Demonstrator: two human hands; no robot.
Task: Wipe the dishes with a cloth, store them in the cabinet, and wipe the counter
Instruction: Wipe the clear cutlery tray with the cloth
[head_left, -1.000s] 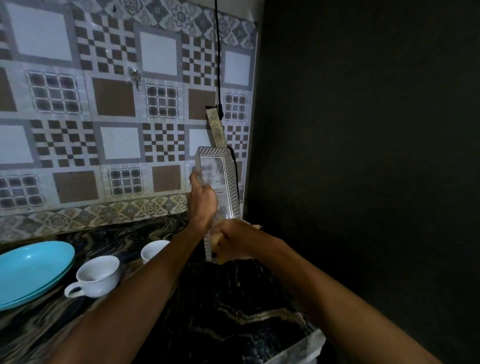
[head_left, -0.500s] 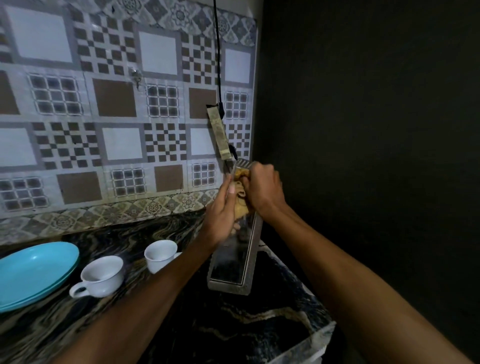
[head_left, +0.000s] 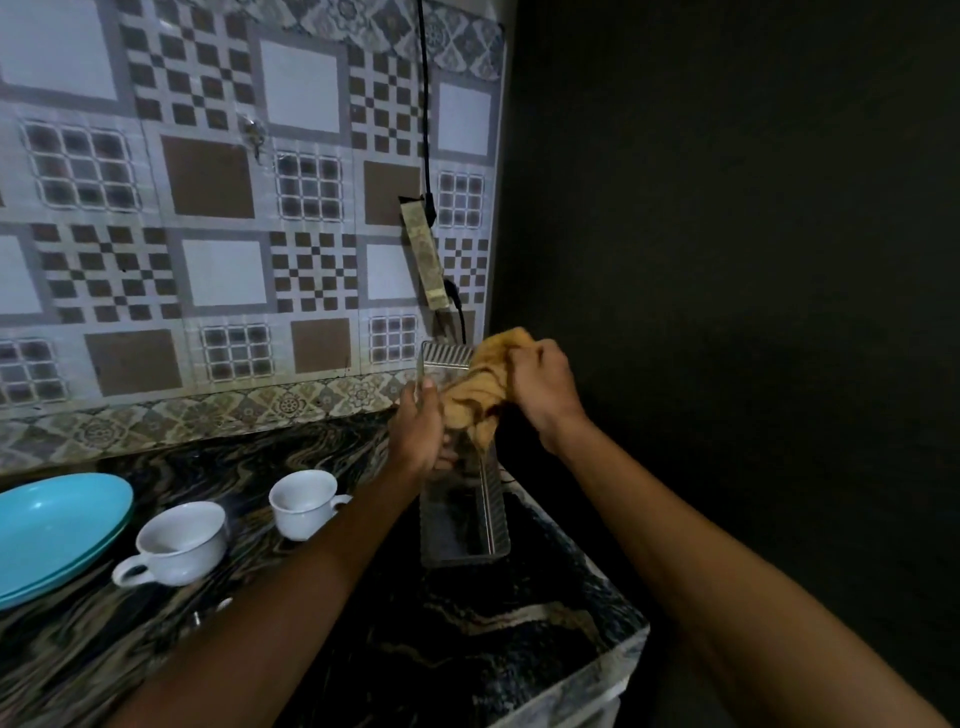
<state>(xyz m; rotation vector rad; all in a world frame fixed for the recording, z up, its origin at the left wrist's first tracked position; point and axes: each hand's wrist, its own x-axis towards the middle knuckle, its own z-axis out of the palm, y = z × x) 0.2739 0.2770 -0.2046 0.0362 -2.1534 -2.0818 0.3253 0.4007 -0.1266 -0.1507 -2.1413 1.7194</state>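
Since half a second ago my right hand (head_left: 540, 387) has swept the bunched orange cloth (head_left: 480, 387) up toward the far end of the long clear ribbed glass tray (head_left: 462, 525). My left hand (head_left: 418, 431) grips the tray's left edge, steadying it mid-frame. The cloth sits between both hands.

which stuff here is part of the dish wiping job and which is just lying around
Part of the job:
glass tray, held by the left hand
yellow cloth, gripped by the right hand
two white cups
blue plates
counter

Just there:
power strip on the tiled wall
black cable
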